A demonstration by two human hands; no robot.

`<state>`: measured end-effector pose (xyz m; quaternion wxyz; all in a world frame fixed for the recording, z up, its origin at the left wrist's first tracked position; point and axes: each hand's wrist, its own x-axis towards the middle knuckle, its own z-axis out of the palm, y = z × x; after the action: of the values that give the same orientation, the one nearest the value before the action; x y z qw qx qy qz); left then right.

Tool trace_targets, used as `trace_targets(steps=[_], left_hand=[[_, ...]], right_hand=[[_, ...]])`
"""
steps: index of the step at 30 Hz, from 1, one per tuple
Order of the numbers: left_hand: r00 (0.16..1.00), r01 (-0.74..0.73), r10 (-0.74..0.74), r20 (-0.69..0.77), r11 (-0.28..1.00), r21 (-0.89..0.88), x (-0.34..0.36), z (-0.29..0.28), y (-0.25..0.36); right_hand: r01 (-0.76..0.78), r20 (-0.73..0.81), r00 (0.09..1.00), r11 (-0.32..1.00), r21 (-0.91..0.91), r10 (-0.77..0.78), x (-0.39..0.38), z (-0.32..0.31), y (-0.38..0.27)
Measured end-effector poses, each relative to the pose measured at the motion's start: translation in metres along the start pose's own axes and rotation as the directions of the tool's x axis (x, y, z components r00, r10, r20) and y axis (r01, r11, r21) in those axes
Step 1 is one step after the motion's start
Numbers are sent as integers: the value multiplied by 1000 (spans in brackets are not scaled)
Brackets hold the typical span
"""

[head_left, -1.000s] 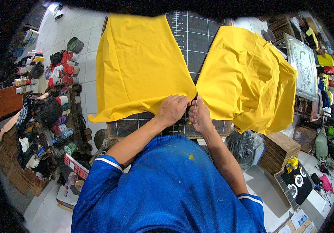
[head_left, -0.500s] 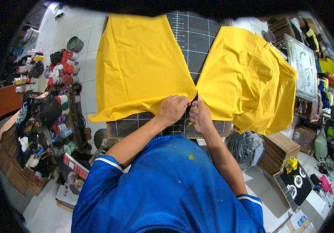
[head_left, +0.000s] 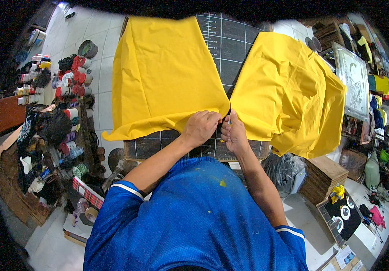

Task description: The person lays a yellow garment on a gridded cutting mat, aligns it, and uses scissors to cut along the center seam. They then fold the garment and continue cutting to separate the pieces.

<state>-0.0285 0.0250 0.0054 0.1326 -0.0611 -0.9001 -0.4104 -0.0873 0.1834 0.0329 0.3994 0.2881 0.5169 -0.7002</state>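
Note:
Two spreads of yellow cloth, a left piece [head_left: 167, 72] and a wrinkled right piece [head_left: 289, 86], fan apart across a dark gridded board [head_left: 233, 45]. They come close together just beyond my hands, where I cannot tell if they join. My left hand [head_left: 201, 128] is closed on the near right corner of the left piece. Beside it, my right hand [head_left: 235, 133] is closed with the thumb up, at the near corner of the right piece. A small thing shows between its thumb and fingers, too small to name. A yellow bit shows just below that hand.
Tubs with red lids [head_left: 82, 79] stand in rows on the left, near a cluttered rack. To the right are a framed screen [head_left: 351, 81], a stack of brown boards [head_left: 323, 178] and a grey plastic bag [head_left: 287, 174]. The right piece of cloth hangs past the board's edge.
Both hands stay nearly in place, still closed beside each other. The cloth has hardly shifted; the view has tilted very slightly.

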Motion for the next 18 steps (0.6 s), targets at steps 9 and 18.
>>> trace_targets(steps=[9, 18], left_hand=[[1000, -10, 10, -7, 1000, 2, 1, -3, 0], [999, -24, 25, -23, 1000, 18, 2, -3, 1]], right_hand=[[3, 33, 999, 1000, -7, -3, -1, -1, -2], [0, 31, 1000, 1000, -11, 1, 6, 1, -8]])
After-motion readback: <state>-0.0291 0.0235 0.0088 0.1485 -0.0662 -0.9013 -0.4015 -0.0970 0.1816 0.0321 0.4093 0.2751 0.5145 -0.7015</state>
